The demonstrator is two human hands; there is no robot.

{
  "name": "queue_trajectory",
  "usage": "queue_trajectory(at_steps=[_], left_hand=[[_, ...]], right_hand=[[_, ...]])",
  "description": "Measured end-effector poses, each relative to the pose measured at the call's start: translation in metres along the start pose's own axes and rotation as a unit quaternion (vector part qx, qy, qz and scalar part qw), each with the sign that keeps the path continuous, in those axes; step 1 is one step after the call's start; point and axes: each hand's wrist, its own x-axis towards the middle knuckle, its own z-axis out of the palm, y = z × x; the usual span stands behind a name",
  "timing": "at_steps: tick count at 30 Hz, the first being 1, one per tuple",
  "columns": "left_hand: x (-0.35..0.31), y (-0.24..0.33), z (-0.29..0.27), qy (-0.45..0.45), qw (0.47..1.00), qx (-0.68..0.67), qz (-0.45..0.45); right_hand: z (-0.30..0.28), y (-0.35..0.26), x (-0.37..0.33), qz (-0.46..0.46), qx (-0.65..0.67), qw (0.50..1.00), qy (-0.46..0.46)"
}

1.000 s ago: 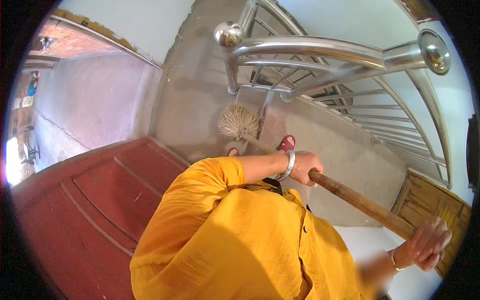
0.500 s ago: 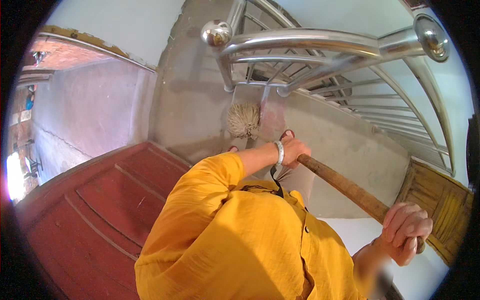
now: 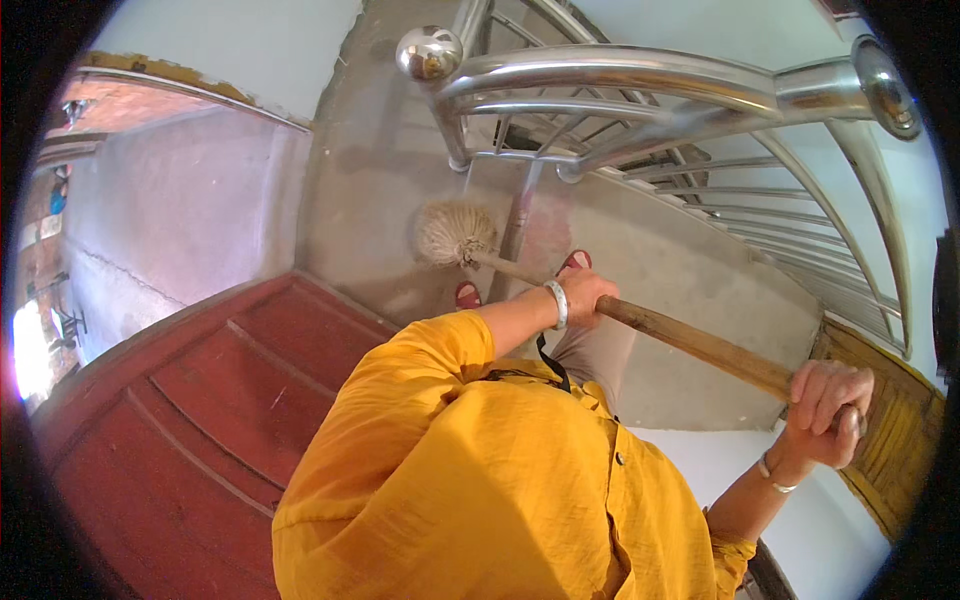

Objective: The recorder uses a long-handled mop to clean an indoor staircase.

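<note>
A string mop (image 3: 456, 234) with a long wooden handle slants from the grey floor up to the right across my body. Its pale, blurred strands rest on the concrete ahead of my feet. My left hand (image 3: 583, 296), with a light bangle at the wrist, is closed round the handle about halfway along. At the upper end of the stick my right hand (image 3: 832, 398) grips it, fingers wrapped over the top. Red sandals (image 3: 467, 294) show on my feet, just behind the mop strands.
Shiny metal stair railing (image 3: 620, 72) with round knobs crosses the far side and runs down the right. A red panelled door (image 3: 200, 400) stands close on the left, beside a doorway. A yellow-brown wooden panel (image 3: 880, 430) is at the right.
The mop strands have swung left over the floor. My right hand has moved up and slightly right with the handle's end, while my left hand stays nearly in place.
</note>
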Motion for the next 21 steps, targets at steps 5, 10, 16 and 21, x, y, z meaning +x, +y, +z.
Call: queue_trajectory(at_steps=[5,10,16,21], left_hand=[[0.036,-0.002,-0.003,-0.096,0.993,0.041,0.05],[0.048,0.012,-0.031,-0.088,0.991,0.061,0.086],[0.017,0.011,-0.03,-0.019,0.998,0.028,0.049],[0.007,0.005,-0.006,0.153,0.987,-0.023,0.045]], right_hand=[[0.002,-0.021,0.0,-0.035,-0.036,0.999,-0.005],[0.001,-0.028,-0.007,-0.079,-0.059,0.989,0.108],[0.021,-0.033,0.001,-0.079,-0.081,0.994,-0.009],[0.006,-0.039,0.015,-0.04,0.004,0.996,-0.081]])
